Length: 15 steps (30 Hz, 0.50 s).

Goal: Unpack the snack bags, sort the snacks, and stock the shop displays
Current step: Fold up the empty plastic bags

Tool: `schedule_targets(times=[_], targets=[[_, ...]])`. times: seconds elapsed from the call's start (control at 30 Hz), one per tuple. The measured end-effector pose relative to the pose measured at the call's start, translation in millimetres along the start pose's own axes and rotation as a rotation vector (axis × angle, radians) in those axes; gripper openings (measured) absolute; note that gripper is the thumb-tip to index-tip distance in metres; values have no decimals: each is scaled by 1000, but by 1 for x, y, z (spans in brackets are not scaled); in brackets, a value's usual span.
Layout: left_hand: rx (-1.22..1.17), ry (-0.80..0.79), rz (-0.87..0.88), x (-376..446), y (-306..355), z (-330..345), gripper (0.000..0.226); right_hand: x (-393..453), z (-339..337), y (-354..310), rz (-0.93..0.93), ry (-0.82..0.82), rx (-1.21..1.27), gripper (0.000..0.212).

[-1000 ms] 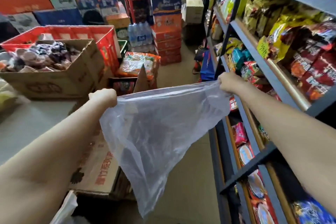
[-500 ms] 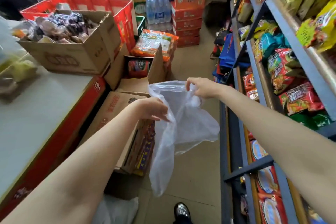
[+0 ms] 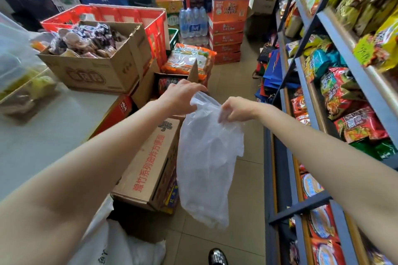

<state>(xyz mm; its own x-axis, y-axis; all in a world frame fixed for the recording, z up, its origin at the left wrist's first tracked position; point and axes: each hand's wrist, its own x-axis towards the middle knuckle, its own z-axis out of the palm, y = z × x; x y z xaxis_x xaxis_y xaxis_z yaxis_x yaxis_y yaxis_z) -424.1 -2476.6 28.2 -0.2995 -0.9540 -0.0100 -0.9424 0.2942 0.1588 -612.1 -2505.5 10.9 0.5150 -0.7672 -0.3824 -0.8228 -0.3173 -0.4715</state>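
shoe [image 3: 218,256]: black toe at 6 o'clock on the floor, cut off by the frame edge.
white bag [image 3: 120,245]: at 7 o'clock low, crumpled, contents not readable.
clear plastic bag [image 3: 206,157]: frame centre, hangs limp from both hands over the floor, long axis vertical, bottom end toward 6 o'clock. Looks empty, but film is cloudy, can't be sure.
right hand [image 3: 233,109]: fingers curled down, pinching the bag's top edge at its 1 o'clock corner.
left hand [image 3: 183,97]: at the bag's 11 o'clock, fingers stretched flat over the bunched top, touching. Any grip underneath is hidden.
key relation: both hands at the bag mouth, close together; bag hangs straight below them. Right hand has the sure hold.
noodle carton [image 3: 150,163]: closed, just left of the bag, 9 o'clock.
counter [image 3: 53,127]: 9–10 o'clock, carries an open box of wrapped snacks [image 3: 90,41].
shelf rack [image 3: 305,84]: 3 o'clock, packed with snack packets, well within right arm's reach.
red crate [image 3: 133,15]: 11 o'clock, behind the box.
hard to read: far stacked cartons, labels blurred.
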Motion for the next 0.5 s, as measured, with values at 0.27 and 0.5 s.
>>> schedule_targets(times=[0.27, 0.5], targets=[[767, -145, 27, -11, -26, -21, 25, -5, -48, -6, 7, 206, -154, 39], [638, 156, -207, -16, -34, -59, 28, 7, -59, -28, -113, 600, -512, 30]])
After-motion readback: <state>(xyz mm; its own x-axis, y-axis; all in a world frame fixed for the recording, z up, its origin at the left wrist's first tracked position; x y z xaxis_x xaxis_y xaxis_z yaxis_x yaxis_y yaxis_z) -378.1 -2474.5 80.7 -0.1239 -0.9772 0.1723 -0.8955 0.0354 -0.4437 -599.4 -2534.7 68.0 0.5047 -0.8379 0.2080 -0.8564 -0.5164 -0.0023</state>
